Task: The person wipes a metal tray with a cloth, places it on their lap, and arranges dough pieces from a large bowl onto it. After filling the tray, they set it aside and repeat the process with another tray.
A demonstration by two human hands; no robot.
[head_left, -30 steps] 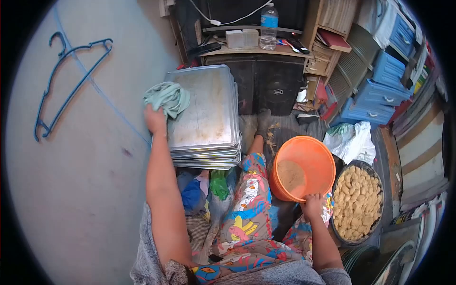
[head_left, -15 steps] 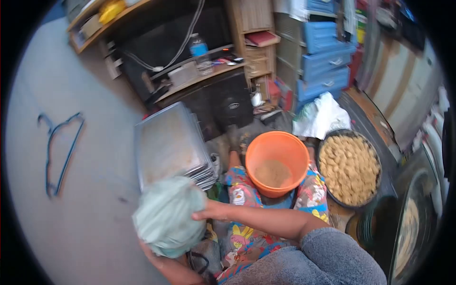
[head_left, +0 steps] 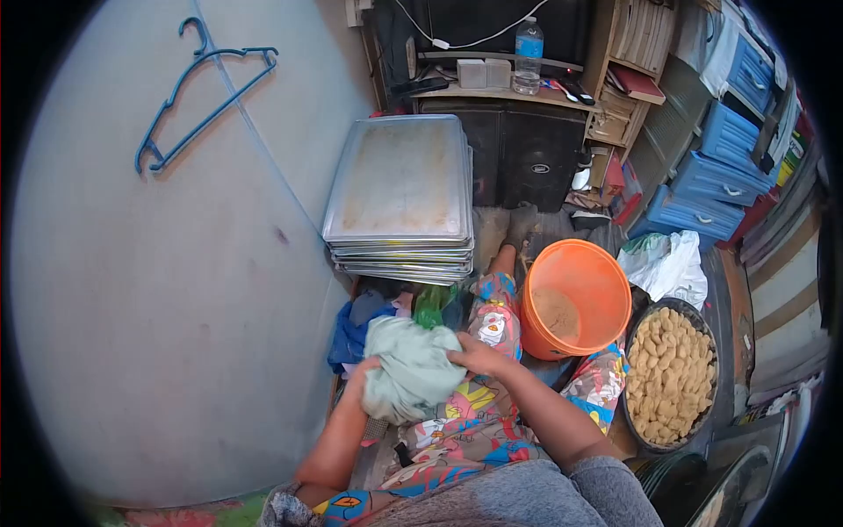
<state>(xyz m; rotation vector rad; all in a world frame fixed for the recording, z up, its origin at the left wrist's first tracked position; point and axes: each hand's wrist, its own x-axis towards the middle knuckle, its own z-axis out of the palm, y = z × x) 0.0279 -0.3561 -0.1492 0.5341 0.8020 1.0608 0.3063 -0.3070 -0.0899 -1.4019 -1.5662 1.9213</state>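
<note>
Pale wall [head_left: 176, 307] left; blue drawers [head_left: 718, 181] right.

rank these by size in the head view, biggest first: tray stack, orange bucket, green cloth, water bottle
1. tray stack
2. orange bucket and green cloth: too close to rank, since the cloth seems nearer the camera
3. water bottle

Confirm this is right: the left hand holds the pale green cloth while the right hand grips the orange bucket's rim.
Not quite: the right hand holds the pale green cloth too, not the orange bucket, as the head view shows. The left hand does hold it.
</note>
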